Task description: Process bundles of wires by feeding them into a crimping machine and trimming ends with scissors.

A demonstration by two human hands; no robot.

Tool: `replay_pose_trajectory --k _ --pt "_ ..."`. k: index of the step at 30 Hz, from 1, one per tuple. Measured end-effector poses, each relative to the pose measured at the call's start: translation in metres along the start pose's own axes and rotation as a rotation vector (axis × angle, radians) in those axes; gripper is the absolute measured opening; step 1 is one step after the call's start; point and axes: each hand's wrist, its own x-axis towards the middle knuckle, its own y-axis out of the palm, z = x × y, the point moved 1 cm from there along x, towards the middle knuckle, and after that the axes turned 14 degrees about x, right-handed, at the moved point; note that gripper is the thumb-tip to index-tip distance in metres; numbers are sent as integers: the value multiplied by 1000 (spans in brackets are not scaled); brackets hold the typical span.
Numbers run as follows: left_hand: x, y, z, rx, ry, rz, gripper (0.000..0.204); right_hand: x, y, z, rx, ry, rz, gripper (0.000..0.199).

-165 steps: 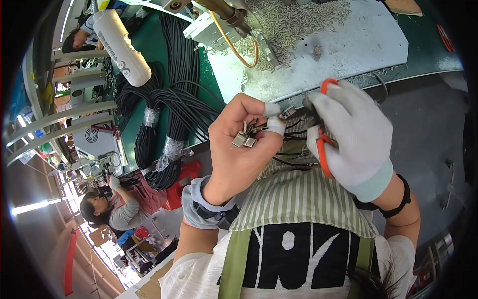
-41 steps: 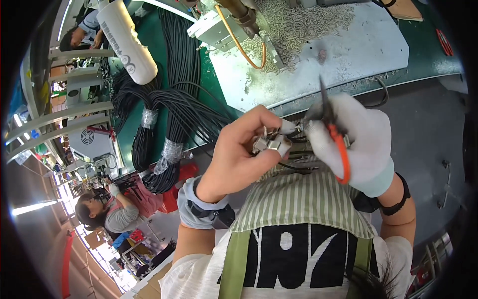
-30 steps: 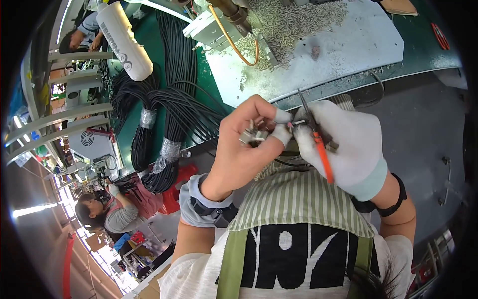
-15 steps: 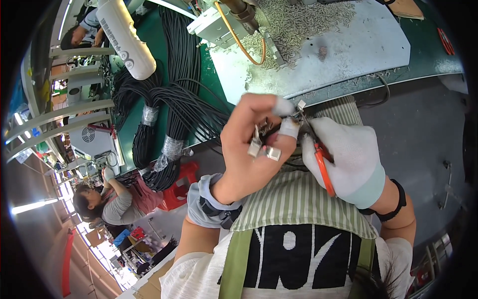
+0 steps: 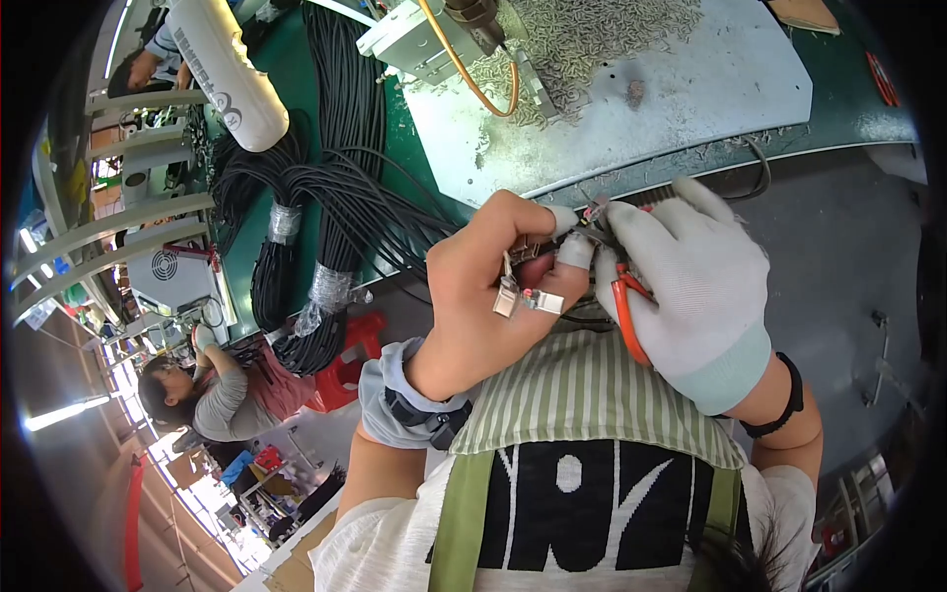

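Left hand: the left hand (image 5: 478,306) is bare but for white covers on the thumb and index fingertips, which are closed in a pinch at a small cable end; its fingers curl around a few leads.
Connectors: the metal-ended connectors (image 5: 505,299) lie against the left hand's palm side, below the pinch, two of them showing clearly.
Right hand: the right hand (image 5: 698,286), in a white glove, is closed around the pliers, with one finger raised away from them.
Pliers: the orange handles of the pliers (image 5: 627,321) show below the glove; the dark nose is at the left fingertips, and whether its jaws are parted cannot be told.
Apron: a green-striped apron (image 5: 592,405) lies below both hands.
Plate: beyond the hands, a pale plate (image 5: 710,113) on the green bench (image 5: 398,163) carries a heap of small metal bits (image 5: 631,39).
Machine: a machine (image 5: 419,44) with an orange hose (image 5: 460,65) stands at the plate's left.
Cables: black cables (image 5: 340,99) lie in bundles to the left, partly wrapped in clear film (image 5: 331,289).
Co-worker: a person (image 5: 229,400) sits at far left, near a red stool (image 5: 340,375).
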Motion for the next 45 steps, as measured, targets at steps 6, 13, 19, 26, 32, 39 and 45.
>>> replay_pose_trajectory --k 6,13,19,26,32,39,45 --pt "4 7 7 -196 -114 47 16 -4 0 -6 309 224 174 13" --pt "11 5 18 -966 -545 314 15 -3 9 -15 958 566 396 13" --pt "23 -2 64 -864 -634 240 9 6 23 -30 483 298 71 14" --pt "82 8 82 -1014 -535 115 6 67 27 -79 465 219 102 15" --pt "112 7 90 -805 -421 165 6 115 46 -104 453 -265 125 27" --pt "122 1 70 -402 -257 37 5 117 41 -106 938 334 266 26" --pt "121 2 84 -495 -362 97 3 123 43 -107 717 128 224 25"
